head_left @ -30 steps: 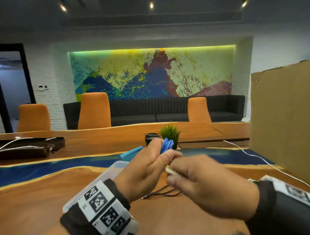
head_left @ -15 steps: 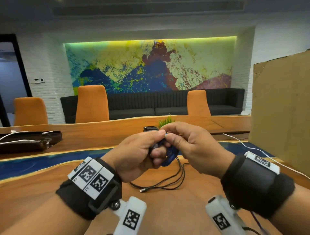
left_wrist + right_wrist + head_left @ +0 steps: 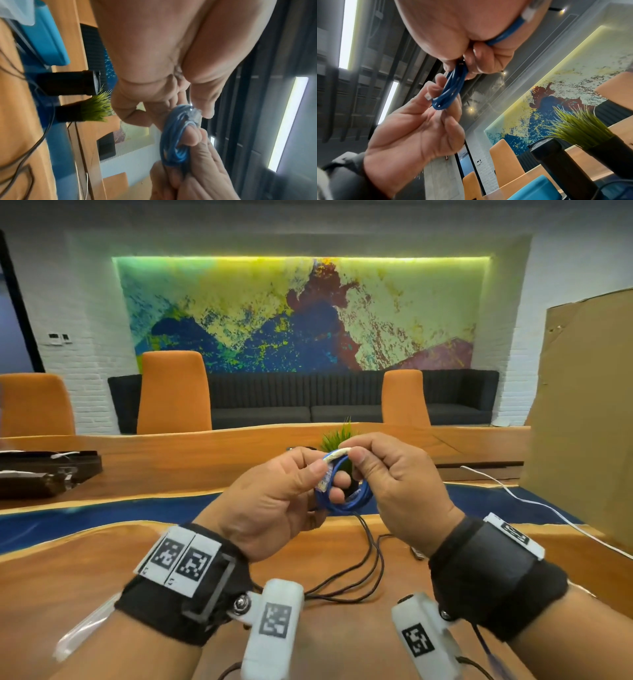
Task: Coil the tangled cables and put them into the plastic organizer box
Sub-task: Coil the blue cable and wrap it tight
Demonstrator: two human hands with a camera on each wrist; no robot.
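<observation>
A small coil of blue cable (image 3: 342, 498) hangs in the air between both hands, above the wooden table (image 3: 102, 570). My left hand (image 3: 325, 479) grips the coil's left side, thumb next to a clear plug (image 3: 322, 483). My right hand (image 3: 356, 453) pinches a white piece (image 3: 337, 455) at the top of the coil, its lower fingers curled on the coil's right side. The left wrist view shows the coil (image 3: 173, 135) between the fingertips, and so does the right wrist view (image 3: 452, 89). A clear plastic box (image 3: 82, 628) peeks out, blurred, under my left forearm.
A loose black cable (image 3: 359, 577) lies on the table under the hands. Behind them stand a small green plant (image 3: 337, 436) and a black cylinder (image 3: 68, 82), with a blue lid (image 3: 44, 37) nearby. A cardboard sheet (image 3: 589, 412) and a white cable (image 3: 513, 498) are at the right, a dark tray (image 3: 44, 470) at far left.
The hands have drawn together around the blue cable, now a neat coil. The right hand has shifted up to pinch the white piece at the coil's top.
</observation>
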